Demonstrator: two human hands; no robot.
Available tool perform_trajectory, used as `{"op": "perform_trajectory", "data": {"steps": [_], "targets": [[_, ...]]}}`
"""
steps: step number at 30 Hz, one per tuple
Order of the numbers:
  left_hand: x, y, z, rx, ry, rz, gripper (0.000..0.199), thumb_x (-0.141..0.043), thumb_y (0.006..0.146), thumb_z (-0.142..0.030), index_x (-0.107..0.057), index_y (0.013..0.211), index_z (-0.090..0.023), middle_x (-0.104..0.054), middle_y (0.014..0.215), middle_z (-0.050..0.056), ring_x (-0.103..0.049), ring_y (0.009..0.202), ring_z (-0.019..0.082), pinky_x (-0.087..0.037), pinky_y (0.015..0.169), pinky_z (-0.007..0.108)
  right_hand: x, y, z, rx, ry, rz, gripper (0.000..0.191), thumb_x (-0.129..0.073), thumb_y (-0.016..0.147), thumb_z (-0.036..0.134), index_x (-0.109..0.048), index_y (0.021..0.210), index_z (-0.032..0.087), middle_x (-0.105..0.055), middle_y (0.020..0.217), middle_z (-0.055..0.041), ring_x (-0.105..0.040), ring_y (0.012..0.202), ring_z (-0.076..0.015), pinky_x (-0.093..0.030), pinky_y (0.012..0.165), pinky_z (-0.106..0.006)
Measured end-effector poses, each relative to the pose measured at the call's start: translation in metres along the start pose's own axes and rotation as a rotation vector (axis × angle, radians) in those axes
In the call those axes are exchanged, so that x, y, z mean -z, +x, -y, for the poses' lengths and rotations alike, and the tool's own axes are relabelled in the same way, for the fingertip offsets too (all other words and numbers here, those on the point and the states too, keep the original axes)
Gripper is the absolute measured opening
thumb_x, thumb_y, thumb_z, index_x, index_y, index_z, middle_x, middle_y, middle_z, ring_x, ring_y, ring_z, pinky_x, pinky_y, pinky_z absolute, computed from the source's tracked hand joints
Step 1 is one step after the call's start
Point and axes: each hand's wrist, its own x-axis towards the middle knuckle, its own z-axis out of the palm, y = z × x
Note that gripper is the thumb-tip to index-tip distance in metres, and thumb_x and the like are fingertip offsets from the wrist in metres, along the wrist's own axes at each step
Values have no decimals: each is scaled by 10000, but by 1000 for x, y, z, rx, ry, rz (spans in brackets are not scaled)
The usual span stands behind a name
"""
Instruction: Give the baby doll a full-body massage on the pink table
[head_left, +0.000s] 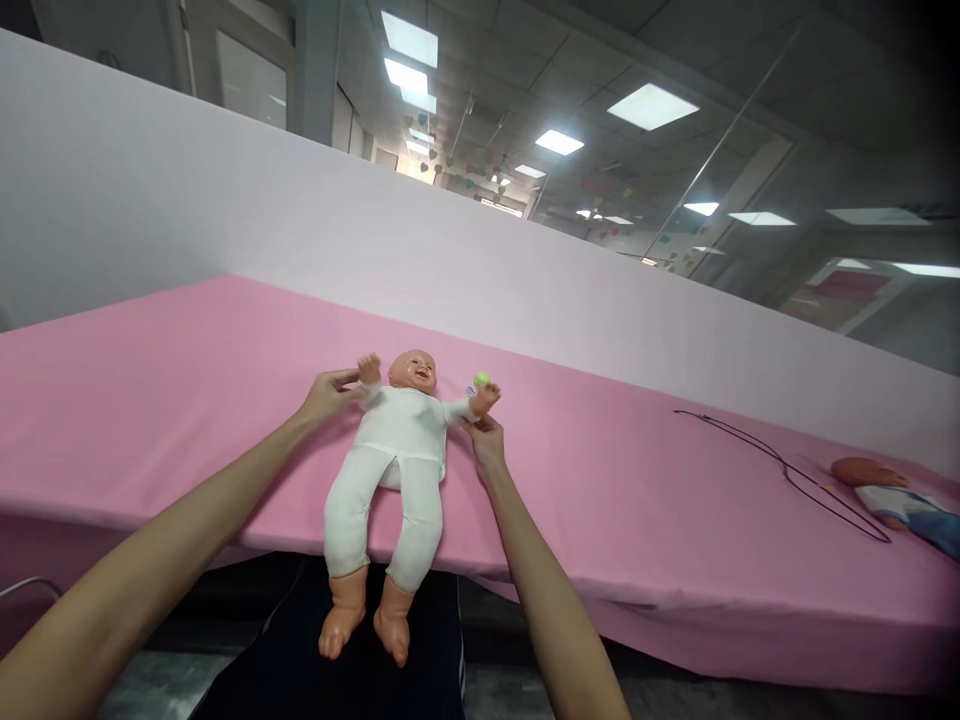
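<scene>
A baby doll (397, 440) in a white bodysuit lies on its back on the pink-covered table (187, 400), head away from me, bare feet hanging over the near edge. My left hand (326, 395) grips the doll's arm on the left side, near its raised fist. My right hand (487, 440) holds the doll's other arm just below its hand. A small green object (481, 379) sits at that doll hand.
A second doll (896, 500) in blue and white lies at the table's far right, beside a thin black wire loop (787, 465). A pale partition wall (375, 230) runs behind the table. My dark-trousered legs (337, 660) are below the near edge.
</scene>
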Motion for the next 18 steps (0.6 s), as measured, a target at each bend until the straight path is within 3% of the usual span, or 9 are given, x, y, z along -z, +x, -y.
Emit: {"op": "perform_trajectory", "data": {"steps": [3,6,10,12,15,17,18], "targets": [[-4,-2,-4,-116,120,345,347,-837,686,-316,-852,1010,-194,-796,1127,125,-704,1115,354,-542,962,452,-8,-9,8,83,-126,276,272,-832,712,290,-849,979,243,-771,1216,-72,-641,1239,-311,-480,1103,-461],[-6,-4,-5,-189,171,383,259,-829,681,-290,-867,928,-223,-803,1106,123,-698,1140,347,-512,1025,459,-13,-14,10,146,-221,369,291,-742,761,245,-847,1029,283,-752,1270,-57,-613,1291,-279,-447,1145,-452],[-8,-5,-1,-75,91,237,460,-860,706,-406,-826,1109,-187,-792,1138,134,-724,1020,341,-574,850,422,-11,-9,2,104,-174,213,278,-751,774,292,-835,1035,245,-786,1171,-61,-672,1176,-280,-499,1076,-448],[-7,-3,2,-32,5,35,542,-881,672,-483,-799,1098,-158,-789,1119,137,-726,986,327,-580,803,392,-6,-4,-4,23,-83,23,295,-804,746,360,-821,995,203,-803,1045,-65,-710,1035,-277,-549,978,-435],[-1,1,9,-4,-29,-259,529,-851,661,-582,-749,932,-140,-786,972,129,-724,892,292,-572,730,356,4,2,-11,-110,54,-219,356,-860,679,469,-787,865,173,-782,876,-62,-719,901,-263,-586,871,-404],[3,3,12,16,-8,-323,508,-828,679,-598,-724,878,-142,-776,901,122,-719,846,285,-561,691,351,8,4,-12,-152,91,-254,372,-872,649,501,-771,803,176,-770,837,-65,-721,877,-263,-596,844,-399],[4,3,12,5,0,-302,499,-833,679,-580,-729,893,-141,-779,925,127,-720,866,290,-563,701,355,8,4,-11,-154,97,-250,372,-878,639,495,-773,801,177,-772,845,-67,-722,882,-264,-596,848,-398]]}}
